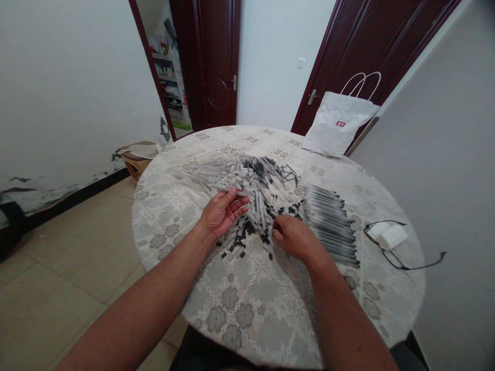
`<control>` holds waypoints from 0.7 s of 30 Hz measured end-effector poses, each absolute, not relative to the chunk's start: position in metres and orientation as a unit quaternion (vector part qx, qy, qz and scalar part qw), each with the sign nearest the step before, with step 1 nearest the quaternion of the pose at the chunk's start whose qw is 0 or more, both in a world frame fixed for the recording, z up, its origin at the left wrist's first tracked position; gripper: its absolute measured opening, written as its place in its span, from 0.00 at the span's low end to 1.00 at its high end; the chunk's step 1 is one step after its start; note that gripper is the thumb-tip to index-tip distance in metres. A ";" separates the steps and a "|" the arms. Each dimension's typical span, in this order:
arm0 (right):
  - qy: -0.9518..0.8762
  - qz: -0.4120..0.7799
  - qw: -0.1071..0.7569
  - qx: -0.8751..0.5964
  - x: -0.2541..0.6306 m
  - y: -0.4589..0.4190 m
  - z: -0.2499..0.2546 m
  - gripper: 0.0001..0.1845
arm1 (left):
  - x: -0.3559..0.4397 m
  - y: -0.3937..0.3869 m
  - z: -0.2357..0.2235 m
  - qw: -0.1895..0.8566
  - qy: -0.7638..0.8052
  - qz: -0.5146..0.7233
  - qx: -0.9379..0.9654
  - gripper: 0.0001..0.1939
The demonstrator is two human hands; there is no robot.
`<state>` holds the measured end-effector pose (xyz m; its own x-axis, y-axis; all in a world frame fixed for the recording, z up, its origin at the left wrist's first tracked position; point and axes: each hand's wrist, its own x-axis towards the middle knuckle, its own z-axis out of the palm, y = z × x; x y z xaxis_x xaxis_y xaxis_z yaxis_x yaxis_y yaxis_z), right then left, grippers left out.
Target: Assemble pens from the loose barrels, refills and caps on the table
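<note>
My left hand rests palm up at the near edge of a heap of white pen barrels, fingers curled around one barrel lying across the fingertips. My right hand is knuckles up, fingers pinched down among small black pen caps scattered in front of me. Behind the caps lies a tangle of thin black refills. To the right of my right hand, a neat row of assembled pens lies side by side.
All this lies on a round table with a floral cloth. A white charger with black cable sits at the right edge. A white paper bag leans at the back by a dark red door. Tiled floor lies to the left.
</note>
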<state>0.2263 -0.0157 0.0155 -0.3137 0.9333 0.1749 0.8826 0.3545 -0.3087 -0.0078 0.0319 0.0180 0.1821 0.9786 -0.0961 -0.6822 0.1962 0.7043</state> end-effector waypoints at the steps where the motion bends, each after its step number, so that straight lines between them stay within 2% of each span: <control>1: -0.800 0.079 0.201 -0.560 0.224 -0.015 0.018 0.05 | -0.007 0.031 0.018 0.722 0.278 0.570 0.278 0.10; 6: -0.690 0.192 0.441 -0.541 0.204 -0.015 0.021 0.07 | -0.004 0.027 0.017 0.727 0.272 0.539 0.327 0.12; 9: -0.598 0.331 0.522 -0.511 0.188 -0.016 0.013 0.10 | -0.004 0.026 0.015 0.734 0.269 0.517 0.349 0.13; 12: -0.538 0.419 0.552 -0.480 0.177 -0.016 0.007 0.14 | -0.003 0.025 0.014 0.740 0.263 0.500 0.366 0.13; 21: -0.515 0.459 0.565 -0.453 0.175 -0.015 0.007 0.15 | -0.003 0.025 0.014 0.741 0.261 0.495 0.372 0.14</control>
<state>0.1749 -0.0147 0.0072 0.0494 0.9849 0.1661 -0.0513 0.1686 -0.9844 -0.0032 0.0247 0.0138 0.3747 0.9269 -0.0188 -0.5396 0.2345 0.8086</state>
